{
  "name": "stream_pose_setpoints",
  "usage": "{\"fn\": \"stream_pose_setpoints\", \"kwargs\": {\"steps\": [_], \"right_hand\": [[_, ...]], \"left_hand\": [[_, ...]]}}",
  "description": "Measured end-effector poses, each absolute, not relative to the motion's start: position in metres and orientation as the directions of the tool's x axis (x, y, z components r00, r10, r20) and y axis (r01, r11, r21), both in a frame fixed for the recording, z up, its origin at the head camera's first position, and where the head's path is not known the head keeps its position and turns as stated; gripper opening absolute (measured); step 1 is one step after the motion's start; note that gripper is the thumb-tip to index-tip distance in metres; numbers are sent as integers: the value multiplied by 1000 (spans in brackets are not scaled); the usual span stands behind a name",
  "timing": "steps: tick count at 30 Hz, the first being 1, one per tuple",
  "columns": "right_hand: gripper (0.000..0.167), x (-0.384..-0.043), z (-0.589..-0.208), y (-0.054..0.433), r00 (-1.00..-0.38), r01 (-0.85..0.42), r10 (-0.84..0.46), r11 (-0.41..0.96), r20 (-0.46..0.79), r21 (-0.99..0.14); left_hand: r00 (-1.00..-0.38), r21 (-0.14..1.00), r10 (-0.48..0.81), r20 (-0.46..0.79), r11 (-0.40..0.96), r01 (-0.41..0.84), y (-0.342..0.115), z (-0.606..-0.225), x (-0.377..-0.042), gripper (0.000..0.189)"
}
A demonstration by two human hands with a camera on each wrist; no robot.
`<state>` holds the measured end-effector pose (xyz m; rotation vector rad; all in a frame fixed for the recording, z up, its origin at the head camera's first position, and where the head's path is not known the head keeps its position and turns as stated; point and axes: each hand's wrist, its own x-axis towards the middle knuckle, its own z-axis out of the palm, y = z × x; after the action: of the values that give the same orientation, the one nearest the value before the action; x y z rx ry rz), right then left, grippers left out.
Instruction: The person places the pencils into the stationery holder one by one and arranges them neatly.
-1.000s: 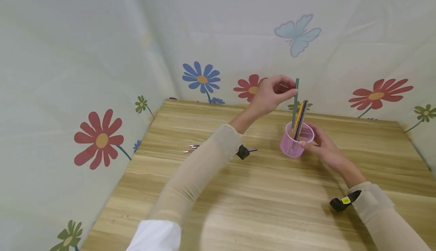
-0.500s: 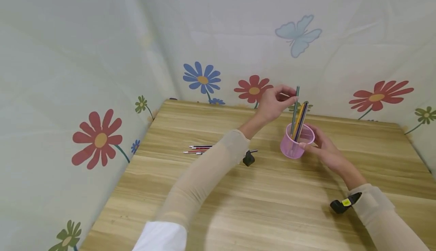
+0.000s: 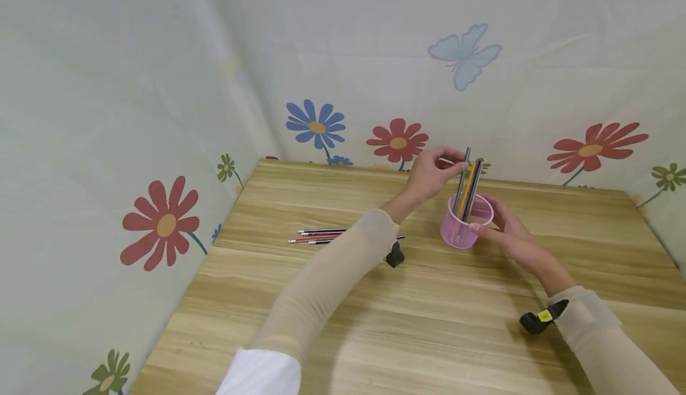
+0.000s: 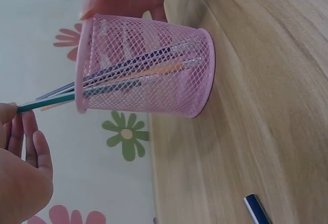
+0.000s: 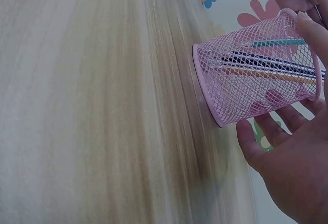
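My left hand pinches a green pencil near its top end, between thumb and fingers. The pencil's lower part stands inside a pink mesh pencil cup, its lower end seen through the mesh in the left wrist view. Curled around the cup's right side, my right hand holds it upright on the table, with the thumb at the rim. A yellow pencil and several dark pencils lean together in the cup toward the back right.
Several loose pencils with white eraser ends lie left of the cup on the wood-grain table, partly hidden by my left forearm. A flower-printed curtain rises behind the table's back edge.
My left hand has moved down, lowering the green pencil deeper into the cup. More of the loose pencils shows past the left sleeve. The right hand and cup stay in place.
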<state>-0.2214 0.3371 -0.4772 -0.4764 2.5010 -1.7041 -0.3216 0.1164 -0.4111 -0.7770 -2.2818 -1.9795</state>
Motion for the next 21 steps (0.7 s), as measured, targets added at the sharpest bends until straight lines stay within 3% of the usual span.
{"fn": "stream_pose_setpoints", "kwargs": {"steps": [21], "right_hand": [[73,-222,-477,338,-953,-200,-281,306,113,-931]], "left_hand": [[-887,922,346,305,128,366,125,-426,-320,17]]}}
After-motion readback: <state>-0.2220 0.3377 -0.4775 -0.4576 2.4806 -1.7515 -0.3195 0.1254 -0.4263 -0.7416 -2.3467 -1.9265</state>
